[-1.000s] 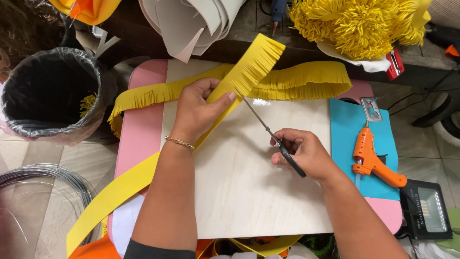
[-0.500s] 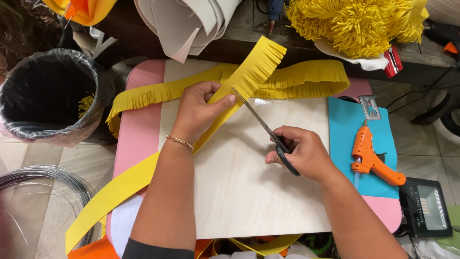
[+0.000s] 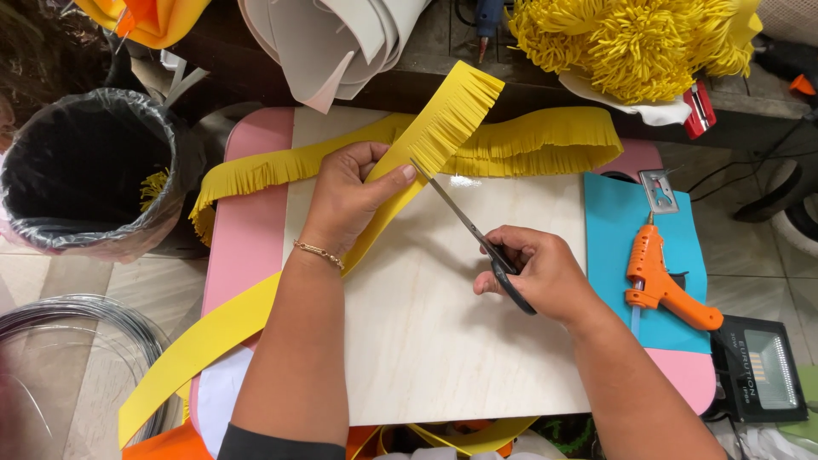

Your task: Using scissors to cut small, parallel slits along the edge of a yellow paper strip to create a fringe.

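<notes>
- Scissors (image 3: 477,234) advanced: tips now at strip (image 3: 426,145) edge, cutting fringe.
- Left hand (image 3: 345,200) pinches strip, lifted off board (image 3: 443,341) for blade clearance.
- Right hand (image 3: 537,273) closed through scissor handles.
- Glue gun (image 3: 660,277) parked at right edge.

Below the left hand (image 3: 349,192) and to the left of the right hand (image 3: 537,271), the pale board (image 3: 426,341) on the worktop lies bare, open room for either hand. The fringed yellow strip (image 3: 511,140) runs across just beyond both hands. Right of the right hand, an orange glue gun (image 3: 660,277) lies on a blue sheet (image 3: 613,204). Well left of the left hand stands a black-lined bin (image 3: 81,170).
</notes>
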